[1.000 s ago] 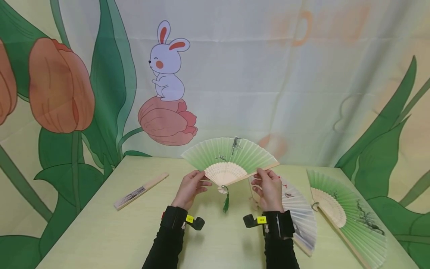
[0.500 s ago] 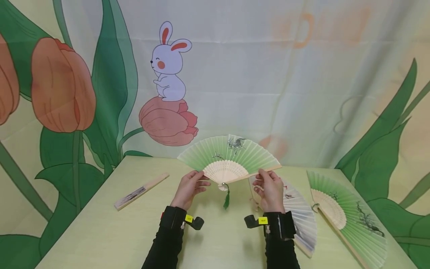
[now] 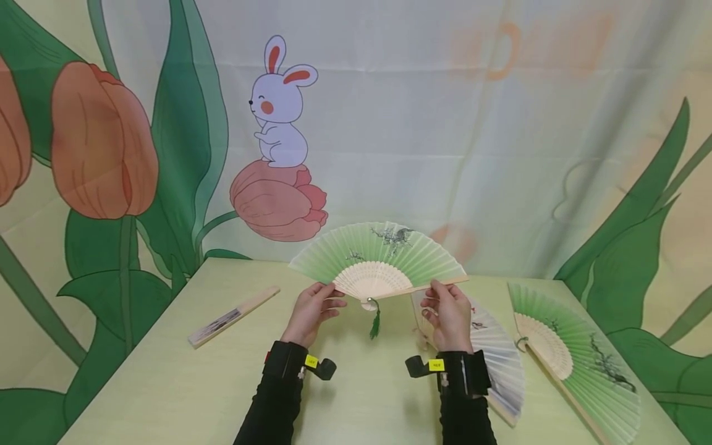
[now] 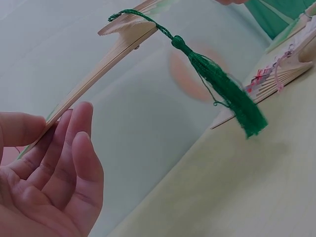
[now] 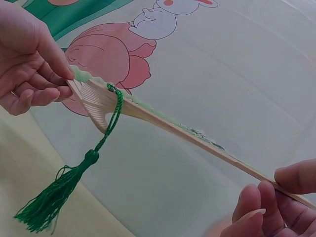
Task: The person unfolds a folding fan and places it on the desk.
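A green folding fan with a dark branch print is spread wide above the table, held up between both hands. Its pale slatted ribs meet at a pivot low in the middle, where a green tassel hangs down. My left hand pinches the fan's left outer rib between thumb and fingers, seen close up in the left wrist view. On the other side my right hand pinches the right outer rib; in the right wrist view its thumb lies on top of that wooden guard.
A folded fan lies on the table at left. Partly behind the right arm rests an open white fan with red and dark prints. Farther right lies another open green fan. A printed cloth backdrop rises behind the table.
The held fan has spread somewhat wider, its left and right edges moving outward as the hands draw slightly apart. More of the branch print shows. The fans on the table have not moved.
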Available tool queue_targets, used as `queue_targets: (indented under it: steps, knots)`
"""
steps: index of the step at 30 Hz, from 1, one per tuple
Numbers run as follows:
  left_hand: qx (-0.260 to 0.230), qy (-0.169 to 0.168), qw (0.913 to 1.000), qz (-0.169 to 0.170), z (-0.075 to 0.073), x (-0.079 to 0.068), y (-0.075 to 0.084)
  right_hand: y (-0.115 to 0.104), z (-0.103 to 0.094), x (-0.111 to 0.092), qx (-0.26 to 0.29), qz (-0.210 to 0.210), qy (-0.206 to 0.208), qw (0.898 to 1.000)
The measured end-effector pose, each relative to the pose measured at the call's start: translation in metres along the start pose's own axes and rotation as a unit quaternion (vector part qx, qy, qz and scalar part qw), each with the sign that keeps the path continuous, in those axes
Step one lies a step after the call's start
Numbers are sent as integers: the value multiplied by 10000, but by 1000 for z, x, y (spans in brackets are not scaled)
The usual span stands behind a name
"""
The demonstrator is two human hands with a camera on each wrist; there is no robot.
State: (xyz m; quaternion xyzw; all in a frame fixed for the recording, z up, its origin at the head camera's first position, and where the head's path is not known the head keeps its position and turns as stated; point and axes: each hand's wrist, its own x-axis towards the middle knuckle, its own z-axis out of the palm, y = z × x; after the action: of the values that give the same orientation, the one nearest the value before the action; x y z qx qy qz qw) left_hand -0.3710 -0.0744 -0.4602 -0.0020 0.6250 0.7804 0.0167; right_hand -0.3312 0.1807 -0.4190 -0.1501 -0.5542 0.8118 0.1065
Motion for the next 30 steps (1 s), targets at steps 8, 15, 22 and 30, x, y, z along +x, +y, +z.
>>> queue_targets:
  steps: [8, 15, 22, 30]
  knots:
    - [-134, 92, 9999, -20, -3, 1, -2, 2, 0, 0, 15, -34, 30, 10000]
    - [-265, 212, 9994, -51, -4, 3, -3, 1, -1, 1, 65, -23, 26, 10000]
    - [-442, 210, 9988, -71, -7, 3, -4, 0, -1, 0, 67, -1, -57, 10000]
    - [-669, 171, 9976, -110, -14, 4, -7, 1, -8, 1, 69, 127, -133, 9998]
